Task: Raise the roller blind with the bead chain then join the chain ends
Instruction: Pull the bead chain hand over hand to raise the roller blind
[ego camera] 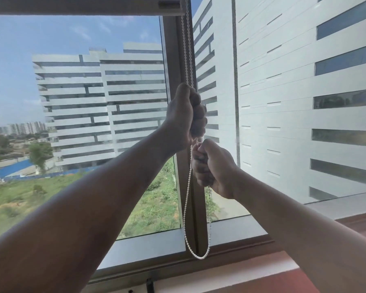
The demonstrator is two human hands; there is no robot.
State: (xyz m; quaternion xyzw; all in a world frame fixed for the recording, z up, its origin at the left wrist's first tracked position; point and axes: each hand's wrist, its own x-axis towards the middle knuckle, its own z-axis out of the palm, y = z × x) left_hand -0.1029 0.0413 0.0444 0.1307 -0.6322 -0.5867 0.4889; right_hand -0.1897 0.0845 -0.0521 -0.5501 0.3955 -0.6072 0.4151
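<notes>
I'm at the window w/ both arms up. My left hand (185, 115) is a tight fist round the bead chain (186, 49), high up by the window frame (179, 187). My right hand (212, 163) is just under it, also shut tight on the chain. The chain comes down from the top in 2 thin white lines, goes thru my fists, then hangs below in a long loop that nearly reaches the sill (237, 231). The roller blind (82, 6) is right up at the top edge now, only a thin strip of it shows, so I think the pulling part is about done, or 1 more tug at most. I can't tell which of the 2 lines each fist holds, my fingers hide that. The low loop looks whole; I can't see any loose ends or a clip from here, so maybe they're inside my hands. Next I think I need to stop pulling, keep 1 hand firm so the blind doesn't slip down, & use the other to find the ends & push them together. Small beads, so slow & careful w/ the fingertips.
</notes>
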